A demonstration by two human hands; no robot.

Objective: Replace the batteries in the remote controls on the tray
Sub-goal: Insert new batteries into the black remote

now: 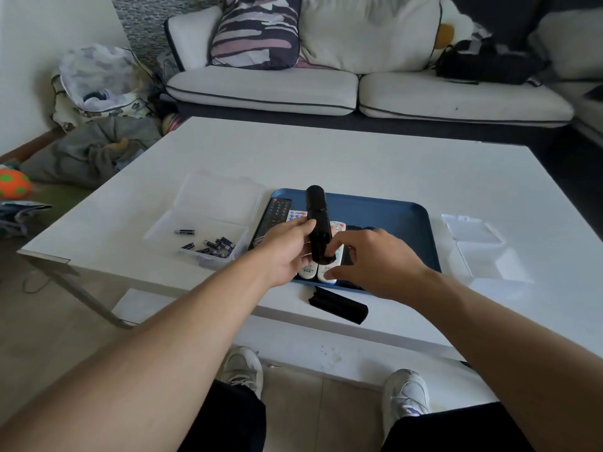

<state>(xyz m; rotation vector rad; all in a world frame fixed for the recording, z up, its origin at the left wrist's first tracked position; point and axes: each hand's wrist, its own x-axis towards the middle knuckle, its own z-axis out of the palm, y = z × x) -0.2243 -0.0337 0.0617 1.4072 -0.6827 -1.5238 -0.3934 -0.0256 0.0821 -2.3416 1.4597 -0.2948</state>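
- Left hand [287, 252]: centre of the frame, fingers curled around a black remote [318, 223], holding it tilted above the blue tray [391, 213] with its far end pointing up the frame.
- Right hand [375, 262]: just right of the left hand, fingers loosely spread; its forefinger tip touches the lower end of the black remote, though whether it grips anything there cannot be told.
- Blue tray: centre of the white table [326, 151]; holds a dark remote [275, 216] at its left edge and two white remotes [321, 272] partly hidden beneath the hands.
- Black cover [339, 305]: lies on the table, just below the tray's near edge.
- Clear box [208, 230]: left of the tray, lid open, with batteries [215, 246] loose inside.
- Second clear box [483, 252]: right of the tray, also open.
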